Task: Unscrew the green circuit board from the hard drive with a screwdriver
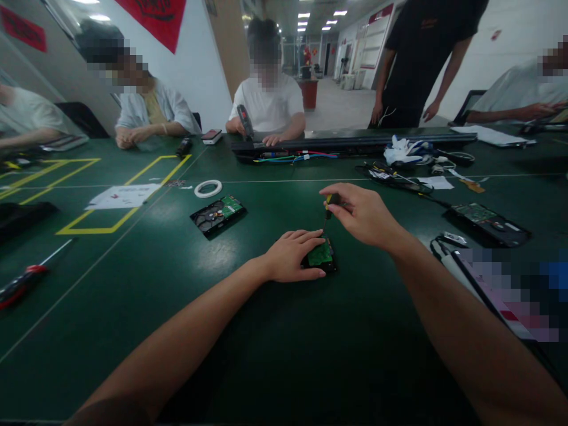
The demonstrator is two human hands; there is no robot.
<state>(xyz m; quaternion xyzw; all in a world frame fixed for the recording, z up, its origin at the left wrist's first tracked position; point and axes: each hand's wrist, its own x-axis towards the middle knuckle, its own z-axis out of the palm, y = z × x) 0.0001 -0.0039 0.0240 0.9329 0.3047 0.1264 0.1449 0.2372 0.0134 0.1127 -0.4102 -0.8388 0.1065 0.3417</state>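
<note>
A hard drive [320,254] with a green circuit board lies on the green table in front of me. My left hand [295,255] is laid across its left part, fingers along the far side and thumb along the near edge, gripping it against the tabletop. Above the drive's far edge, my right hand [361,213] pinches a small screwdriver [329,207] with a yellow and black handle. Its thin shaft points down at the drive beside my left fingertips; whether the tip sits in a screw is too small to tell.
Other hard drives lie to the left [217,215] and right [486,225]. A white tape roll [207,189], a red and black screwdriver [26,281] and papers [124,196] are on the left. Across the table, a person holds a power screwdriver [245,121] near a long black bar [355,142].
</note>
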